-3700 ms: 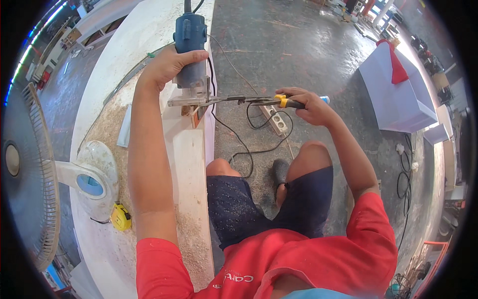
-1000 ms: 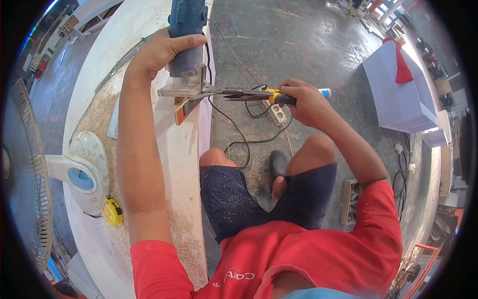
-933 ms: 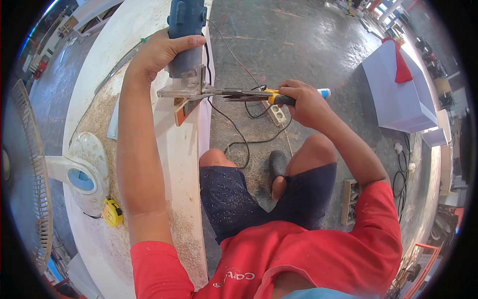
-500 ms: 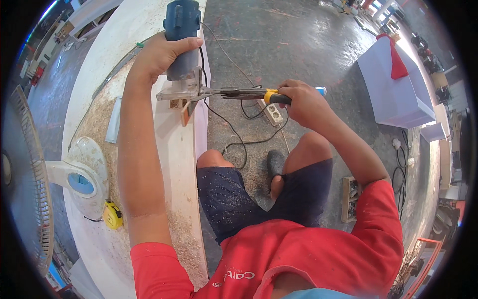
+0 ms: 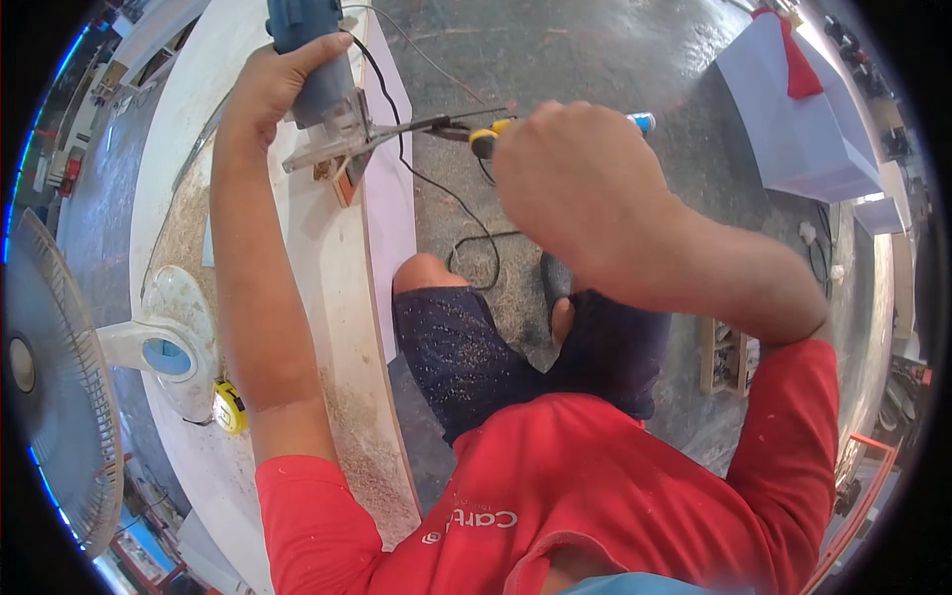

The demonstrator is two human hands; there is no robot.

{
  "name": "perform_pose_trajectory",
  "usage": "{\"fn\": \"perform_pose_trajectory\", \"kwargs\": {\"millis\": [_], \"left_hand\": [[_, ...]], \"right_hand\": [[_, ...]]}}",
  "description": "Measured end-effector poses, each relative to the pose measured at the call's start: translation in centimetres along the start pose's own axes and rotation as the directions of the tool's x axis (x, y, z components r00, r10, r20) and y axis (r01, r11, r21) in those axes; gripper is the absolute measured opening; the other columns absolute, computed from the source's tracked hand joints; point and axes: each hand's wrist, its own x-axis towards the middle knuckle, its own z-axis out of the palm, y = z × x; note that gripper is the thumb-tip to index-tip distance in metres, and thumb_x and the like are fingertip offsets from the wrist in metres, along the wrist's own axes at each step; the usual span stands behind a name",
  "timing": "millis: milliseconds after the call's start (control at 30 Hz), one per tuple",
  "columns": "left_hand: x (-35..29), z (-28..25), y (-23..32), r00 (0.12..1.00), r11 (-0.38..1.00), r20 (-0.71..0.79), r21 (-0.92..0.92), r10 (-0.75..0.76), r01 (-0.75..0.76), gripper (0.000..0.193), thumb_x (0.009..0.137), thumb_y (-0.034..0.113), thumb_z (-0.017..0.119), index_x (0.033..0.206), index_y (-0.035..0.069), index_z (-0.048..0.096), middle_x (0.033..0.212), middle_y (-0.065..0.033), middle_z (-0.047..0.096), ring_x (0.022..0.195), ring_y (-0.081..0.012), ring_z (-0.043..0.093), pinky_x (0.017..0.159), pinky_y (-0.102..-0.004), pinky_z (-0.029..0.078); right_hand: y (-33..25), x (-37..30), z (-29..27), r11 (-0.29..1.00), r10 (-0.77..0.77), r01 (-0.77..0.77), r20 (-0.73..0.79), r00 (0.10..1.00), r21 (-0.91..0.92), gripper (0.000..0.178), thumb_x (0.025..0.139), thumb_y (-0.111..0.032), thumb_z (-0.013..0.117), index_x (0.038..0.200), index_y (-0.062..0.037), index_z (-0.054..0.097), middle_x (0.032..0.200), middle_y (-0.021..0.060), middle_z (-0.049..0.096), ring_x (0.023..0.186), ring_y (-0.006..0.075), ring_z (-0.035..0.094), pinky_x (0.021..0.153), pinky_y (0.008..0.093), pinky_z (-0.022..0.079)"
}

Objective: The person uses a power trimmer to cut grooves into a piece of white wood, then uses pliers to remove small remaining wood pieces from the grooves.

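Closed around the blue body of a trim router (image 5: 319,91) is my left hand (image 5: 270,87), thumb laid across its front. The router lies tilted at the inner edge of the white workbench (image 5: 342,317), its clear plastic base (image 5: 342,134) facing me. A flat grey metal bar, apparently a wrench (image 5: 399,130), sticks out to the right from the base. My right hand (image 5: 585,183) is a fist around pliers with yellow and black handles (image 5: 483,141). Their dark jaws meet or overlap the bar's end; whether they grip it, I cannot tell. Below the base sits a small brown-edged wood piece (image 5: 344,188).
Sawdust covers parts of the bench. A fan (image 5: 59,397) and a yellow tape measure (image 5: 229,408) are at the left. A black cable (image 5: 476,238) loops on the floor between bench and knees. Right are a wooden tray (image 5: 724,355) and a white cabinet (image 5: 803,129) with red cloth.
My right hand has swung up and nearer, turning so its back shows, with the pliers tilting. Router and left hand have shifted slightly up and left in the picture.
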Motion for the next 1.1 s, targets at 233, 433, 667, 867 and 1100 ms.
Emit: {"fn": "perform_pose_trajectory", "kwargs": {"millis": [233, 433, 667, 867, 1100], "left_hand": [[1.2, -0.4, -1.0, 1.000, 1.000, 0.015, -0.011, 0.025, -0.025, 0.069, 0.076, 0.059, 0.085, 0.107, -0.002, 0.074, 0.098, -0.0097, 0.071, 0.094, -0.0195, 0.065, 0.090, -0.0311, 0.048], [0.5, -1.0, -1.4, 0.999, 1.000, 0.026, -0.016, 0.020, -0.019, 0.069, 0.077, 0.059, 0.084, 0.108, -0.002, 0.073, 0.097, -0.0100, 0.072, 0.090, -0.0202, 0.066, 0.084, -0.0320, 0.049], [0.8, -0.2, -0.9, 0.999, 0.999, 0.012, 0.006, 0.034, -0.034, 0.074, 0.071, 0.063, 0.086, 0.112, 0.002, 0.076, 0.103, -0.0146, 0.074, 0.095, -0.0255, 0.071, 0.087, -0.0369, 0.053], [-0.3, -0.4, -0.1, 1.000, 1.000, 0.029, -0.011, 0.009, -0.009, 0.067, 0.076, 0.062, 0.083, 0.104, 0.001, 0.076, 0.096, -0.0107, 0.072, 0.089, -0.0204, 0.066, 0.080, -0.0323, 0.049], [0.6, -0.1, -0.6, 0.999, 0.999, 0.024, -0.027, 0.034, -0.034, 0.066, 0.075, 0.060, 0.084, 0.107, 0.002, 0.076, 0.096, -0.0102, 0.074, 0.088, -0.0210, 0.068, 0.080, -0.0339, 0.051]], "right_hand": [[0.5, -0.9, 0.8, 0.967, -0.014, -0.014, -0.107, 0.994, -0.253, 0.014, 0.083, -0.014, 0.065, 0.091, -0.0031, 0.070, 0.084, 0.0128, 0.069, 0.081, 0.0294, 0.072, 0.067, 0.0392, 0.057], [8.1, 2.4, 6.1, 0.980, -0.130, 0.146, -0.124, 0.984, 0.132, 0.029, 0.088, -0.014, 0.066, 0.115, -0.0038, 0.067, 0.117, 0.0161, 0.071, 0.111, 0.0338, 0.067, 0.095, 0.0449, 0.054], [16.2, 6.0, 14.2, 0.879, -0.339, 0.451, -0.463, 0.819, 0.155, 0.036, 0.087, -0.002, 0.066, 0.122, -0.0083, 0.062, 0.139, 0.0086, 0.062, 0.127, 0.0345, 0.057, 0.109, 0.0454, 0.045], [16.1, 8.1, 17.0, 0.984, -0.113, 0.083, 0.186, 0.976, 0.160, 0.038, 0.085, -0.009, 0.068, 0.122, -0.0054, 0.061, 0.132, 0.0166, 0.063, 0.124, 0.0369, 0.059, 0.105, 0.0455, 0.047], [13.2, 8.9, 18.5, 0.789, -0.309, 0.197, 0.099, 0.946, 0.582, 0.045, 0.104, -0.030, 0.057, 0.139, -0.0028, 0.055, 0.126, 0.0189, 0.066, 0.120, 0.0325, 0.064, 0.103, 0.0433, 0.048]]}}
